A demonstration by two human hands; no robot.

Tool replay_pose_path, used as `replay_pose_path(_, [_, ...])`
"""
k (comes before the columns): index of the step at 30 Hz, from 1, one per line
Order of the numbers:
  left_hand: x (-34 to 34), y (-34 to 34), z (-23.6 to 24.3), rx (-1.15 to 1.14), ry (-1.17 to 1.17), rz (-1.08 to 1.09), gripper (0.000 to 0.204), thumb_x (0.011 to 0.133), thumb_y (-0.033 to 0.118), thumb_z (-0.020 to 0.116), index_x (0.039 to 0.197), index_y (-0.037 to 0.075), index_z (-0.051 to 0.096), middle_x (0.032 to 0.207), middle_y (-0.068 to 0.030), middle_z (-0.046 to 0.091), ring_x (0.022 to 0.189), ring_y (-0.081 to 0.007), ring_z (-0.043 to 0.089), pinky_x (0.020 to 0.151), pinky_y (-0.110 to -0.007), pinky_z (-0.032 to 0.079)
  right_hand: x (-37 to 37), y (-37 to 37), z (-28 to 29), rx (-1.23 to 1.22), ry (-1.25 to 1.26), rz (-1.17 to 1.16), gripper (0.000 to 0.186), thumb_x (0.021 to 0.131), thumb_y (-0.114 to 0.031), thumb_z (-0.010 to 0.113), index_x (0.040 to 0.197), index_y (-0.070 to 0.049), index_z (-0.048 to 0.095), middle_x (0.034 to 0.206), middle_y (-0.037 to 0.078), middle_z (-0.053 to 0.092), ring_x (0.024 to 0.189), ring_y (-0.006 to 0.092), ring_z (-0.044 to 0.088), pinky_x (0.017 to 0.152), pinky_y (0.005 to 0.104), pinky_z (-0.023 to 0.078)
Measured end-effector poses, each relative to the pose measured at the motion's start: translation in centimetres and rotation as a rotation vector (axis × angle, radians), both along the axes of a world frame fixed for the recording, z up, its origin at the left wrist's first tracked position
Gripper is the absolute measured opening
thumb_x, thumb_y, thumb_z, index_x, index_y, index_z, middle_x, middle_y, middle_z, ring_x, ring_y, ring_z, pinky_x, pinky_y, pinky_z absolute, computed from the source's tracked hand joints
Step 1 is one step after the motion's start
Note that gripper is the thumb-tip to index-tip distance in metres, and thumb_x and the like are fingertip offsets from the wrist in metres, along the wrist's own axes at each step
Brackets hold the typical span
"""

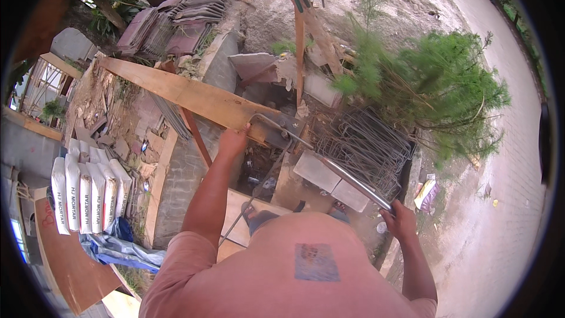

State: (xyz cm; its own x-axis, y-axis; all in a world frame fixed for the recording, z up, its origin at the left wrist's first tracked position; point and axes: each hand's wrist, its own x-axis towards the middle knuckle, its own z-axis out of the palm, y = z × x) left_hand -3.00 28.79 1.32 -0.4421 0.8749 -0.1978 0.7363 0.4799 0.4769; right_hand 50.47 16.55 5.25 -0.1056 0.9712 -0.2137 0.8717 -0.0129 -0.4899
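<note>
My right hand (399, 222) is closed round the lower end of a shiny metal pipe (359, 182). From the pipe's far end, a thinner metal rod (303, 141) runs up to the left and curves over beside my left hand (235, 139). The left fingers are closed on the rod's bent end, at the edge of a long wooden plank (194, 95). A dark metal plate or block (281, 132) sits at the plank's near end, under the rod. Another thin steel bar (259, 188) slants from there down past my left side.
Bent steel stirrups (371, 153) lie piled at the right, beside a leafy green bush (435, 94). White bags (91, 194) stand in a row at the left. Roof tiles (182, 17) are stacked at the far left. A wooden post (299, 41) rises beyond the plank.
</note>
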Motion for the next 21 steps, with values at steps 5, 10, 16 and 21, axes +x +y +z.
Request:
replay_pose_path(5, [0.2, 0.1, 0.6, -0.004, 0.006, -0.032, 0.065, 0.091, 0.062, 0.047, 0.100, 0.001, 0.069, 0.095, -0.0274, 0.066, 0.098, -0.0450, 0.062, 0.083, -0.049, 0.048, 3.3, -1.7, -1.1, 0.098, -0.064, -0.001, 0.034, 0.079, -0.031, 0.075, 0.079, -0.005, 0.052, 0.066, 0.015, 0.058, 0.064, 0.0374, 0.060, 0.057, 0.0441, 0.044])
replay_pose_path(10, [0.6, 0.0, 1.3, 0.010, 0.025, -0.063, 0.065, 0.091, 0.062, 0.047, 0.103, 0.001, 0.069, 0.096, -0.0277, 0.066, 0.098, -0.0444, 0.062, 0.083, -0.049, 0.048, 0.9, 0.3, -1.6, 0.110, -0.073, 0.028, 0.034, 0.080, -0.030, 0.075, 0.079, -0.005, 0.052, 0.068, 0.015, 0.059, 0.064, 0.0378, 0.060, 0.057, 0.0439, 0.045])
replay_pose_path(16, [-1.2, 0.3, -1.5, -0.018, 0.083, -0.074, 0.071, 0.091, 0.064, 0.043, 0.102, -0.001, 0.068, 0.096, -0.0289, 0.066, 0.098, -0.0446, 0.062, 0.084, -0.049, 0.048, -0.8, 0.0, 0.2, 0.038, -0.029, -0.031, 0.037, 0.081, -0.034, 0.073, 0.077, -0.005, 0.050, 0.068, 0.016, 0.060, 0.065, 0.0386, 0.060, 0.058, 0.0448, 0.045])
replay_pose_path(21, [-2.0, 0.3, -1.8, 0.090, 0.110, -0.072, 0.077, 0.091, 0.067, 0.038, 0.091, -0.003, 0.070, 0.089, -0.0293, 0.066, 0.094, -0.0456, 0.063, 0.081, -0.050, 0.048, -1.2, 1.3, 0.0, 0.082, -0.048, 0.005, 0.034, 0.081, -0.032, 0.072, 0.078, -0.005, 0.051, 0.065, 0.016, 0.059, 0.064, 0.0386, 0.060, 0.056, 0.0453, 0.044])
